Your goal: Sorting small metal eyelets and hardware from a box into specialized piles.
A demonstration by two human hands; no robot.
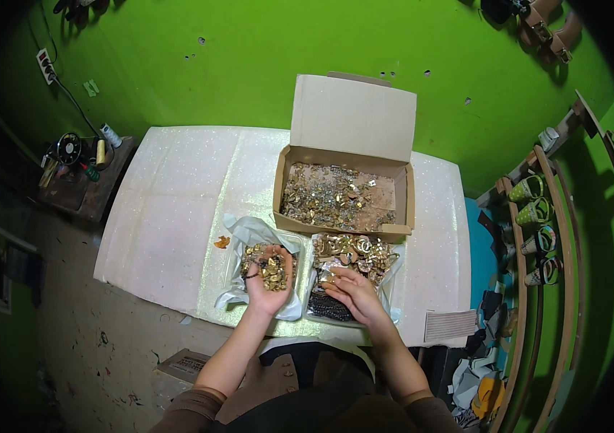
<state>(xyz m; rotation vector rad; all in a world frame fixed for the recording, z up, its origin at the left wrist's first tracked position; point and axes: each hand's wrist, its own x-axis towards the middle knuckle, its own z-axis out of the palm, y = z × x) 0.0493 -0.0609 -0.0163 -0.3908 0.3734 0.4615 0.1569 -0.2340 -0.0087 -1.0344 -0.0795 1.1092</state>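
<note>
My left hand (258, 294) is cupped palm up over a tray on the left, lined with a whitish plastic bag (238, 232). Heaped in its palm are small gold-coloured metal pieces (274, 273); more such pieces show beside and beneath it. A dark beaded strand hangs by the thumb. My right hand (357, 294) is above the tray on the right, thumb and fingertips drawn together; whatever small thing they pinch is too small to make out. Below that hand lie shiny buckle-like fittings (357, 254) and, nearer me, strands of black beads (327, 306).
Behind the trays stands an open cardboard box (409, 209) with many small metal pieces inside and its lid raised. A whitish glittery cloth (170, 209) covers the table. A striped card (450, 326) lies front right. Sandals hang on a wooden rack (520, 289) at right.
</note>
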